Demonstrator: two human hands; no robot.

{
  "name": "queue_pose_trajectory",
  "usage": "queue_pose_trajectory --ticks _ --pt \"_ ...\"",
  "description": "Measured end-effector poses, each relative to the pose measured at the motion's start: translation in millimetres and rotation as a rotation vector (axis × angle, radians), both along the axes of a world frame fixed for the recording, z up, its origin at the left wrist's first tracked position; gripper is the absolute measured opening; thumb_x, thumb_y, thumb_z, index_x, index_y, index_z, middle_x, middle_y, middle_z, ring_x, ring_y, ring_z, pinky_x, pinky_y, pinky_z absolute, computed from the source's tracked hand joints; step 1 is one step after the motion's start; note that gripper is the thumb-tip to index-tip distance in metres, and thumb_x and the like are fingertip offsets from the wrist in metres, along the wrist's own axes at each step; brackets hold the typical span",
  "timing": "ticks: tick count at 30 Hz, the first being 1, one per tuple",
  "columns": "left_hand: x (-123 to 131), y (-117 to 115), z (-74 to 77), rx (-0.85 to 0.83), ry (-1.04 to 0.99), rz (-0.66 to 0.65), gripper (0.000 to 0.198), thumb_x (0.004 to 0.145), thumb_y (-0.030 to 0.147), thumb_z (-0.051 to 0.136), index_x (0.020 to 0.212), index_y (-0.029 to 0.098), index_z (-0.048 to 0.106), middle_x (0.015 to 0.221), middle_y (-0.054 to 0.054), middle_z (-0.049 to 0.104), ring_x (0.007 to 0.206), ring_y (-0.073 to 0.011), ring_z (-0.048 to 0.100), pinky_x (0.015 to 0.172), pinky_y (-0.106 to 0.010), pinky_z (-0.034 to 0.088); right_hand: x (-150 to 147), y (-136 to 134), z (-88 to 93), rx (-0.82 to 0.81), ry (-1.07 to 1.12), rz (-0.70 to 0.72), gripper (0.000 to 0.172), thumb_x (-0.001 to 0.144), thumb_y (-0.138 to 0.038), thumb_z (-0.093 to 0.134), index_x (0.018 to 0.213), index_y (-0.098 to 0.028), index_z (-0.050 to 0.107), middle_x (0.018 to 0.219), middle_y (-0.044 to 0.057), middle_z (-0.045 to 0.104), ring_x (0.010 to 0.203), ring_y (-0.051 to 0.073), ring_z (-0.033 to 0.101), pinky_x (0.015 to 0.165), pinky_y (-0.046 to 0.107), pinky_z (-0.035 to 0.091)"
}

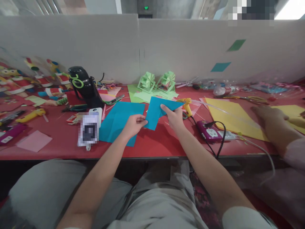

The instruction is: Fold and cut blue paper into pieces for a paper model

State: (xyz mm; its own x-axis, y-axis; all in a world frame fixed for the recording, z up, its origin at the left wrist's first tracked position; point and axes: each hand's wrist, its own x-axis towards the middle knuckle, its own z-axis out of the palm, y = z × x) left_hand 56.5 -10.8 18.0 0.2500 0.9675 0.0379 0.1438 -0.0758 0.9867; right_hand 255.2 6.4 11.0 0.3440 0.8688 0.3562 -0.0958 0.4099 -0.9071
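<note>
A folded sheet of blue paper [153,111] is held up over the red table, with a triangular flap reaching out to the right. My left hand [135,125] pinches its lower left edge between thumb and fingers. On the right side, my right hand [175,117] grips the same paper, thumb on top and fingers behind it. Larger blue sheets [119,119] lie on the table to the left, partly under my left hand. Just behind my right hand sits a yellow glue gun [187,106], its front end hidden by the paper.
Two green paper models [157,82] stand at the back. A black flask [84,87] and a phone [90,127] are to the left. A purple power strip [209,131] with cables lies right, beside yellow paper [233,116]. Another person's hand [271,116] rests at far right.
</note>
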Motion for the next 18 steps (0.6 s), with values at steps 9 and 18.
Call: queue_pose_trajectory --ticks 9,18 --pt "2.0 -4.3 8.1 -0.111 -0.068 0.008 0.019 0.07 0.004 0.07 0.085 0.012 0.062 0.076 -0.003 0.066 0.066 -0.0138 0.064 0.07 -0.033 0.056 -0.2 -0.5 2.1 0.01 0.018 -0.01 0.033 0.066 -0.044 0.079 0.08 -0.02 0.061 0.078 0.001 0.068 0.072 0.018 0.064 0.065 0.032 0.054" --pt "3.3 -2.8 5.1 -0.055 -0.062 0.042 0.024 0.066 0.007 0.071 0.088 0.014 0.063 0.073 0.001 0.059 0.066 -0.0128 0.059 0.063 -0.027 0.05 -1.2 -1.5 2.2 -0.002 0.08 0.033 0.031 0.064 -0.04 0.082 0.077 -0.019 0.063 0.081 0.001 0.069 0.073 0.018 0.065 0.071 0.035 0.057"
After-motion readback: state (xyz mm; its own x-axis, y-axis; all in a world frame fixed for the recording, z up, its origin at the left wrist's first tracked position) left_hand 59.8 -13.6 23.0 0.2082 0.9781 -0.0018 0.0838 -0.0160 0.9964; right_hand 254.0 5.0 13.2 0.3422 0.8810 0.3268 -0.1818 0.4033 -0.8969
